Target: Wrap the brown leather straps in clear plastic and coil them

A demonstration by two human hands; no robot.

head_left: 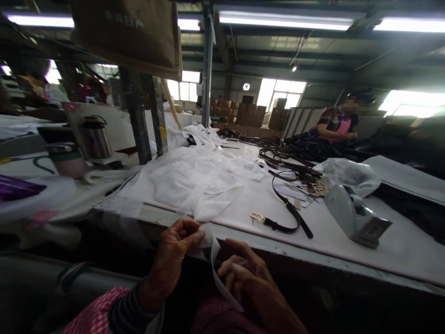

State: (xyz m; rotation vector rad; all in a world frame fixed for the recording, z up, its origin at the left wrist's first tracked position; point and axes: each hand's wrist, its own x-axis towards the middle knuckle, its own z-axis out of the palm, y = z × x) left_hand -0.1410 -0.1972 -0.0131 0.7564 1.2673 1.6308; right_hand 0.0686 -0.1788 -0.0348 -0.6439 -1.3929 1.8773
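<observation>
In front of the table edge, my left hand (pixel 179 246) pinches the top of a thin white strip (pixel 217 269) between thumb and fingers. The strip curls down toward my lap, passing beside my right hand (pixel 245 271). My right fingers are curled around a dark brown flat piece (pixel 224 249), mostly hidden by the hand, so its kind is unclear. On the tabletop beyond lies a dark strap (pixel 294 218) with a gold-coloured clasp (pixel 257 217). A heap of white, thin wrapping sheets (pixel 198 178) spreads just past my left hand.
A grey tape dispenser (pixel 358 220) stands at the right. Several dark straps (pixel 278 155) lie piled farther back, near a clear plastic bag (pixel 349 174). A metal post (pixel 135 116) rises at the left by a mug (pixel 66 160). A co-worker (pixel 337 120) is across the table.
</observation>
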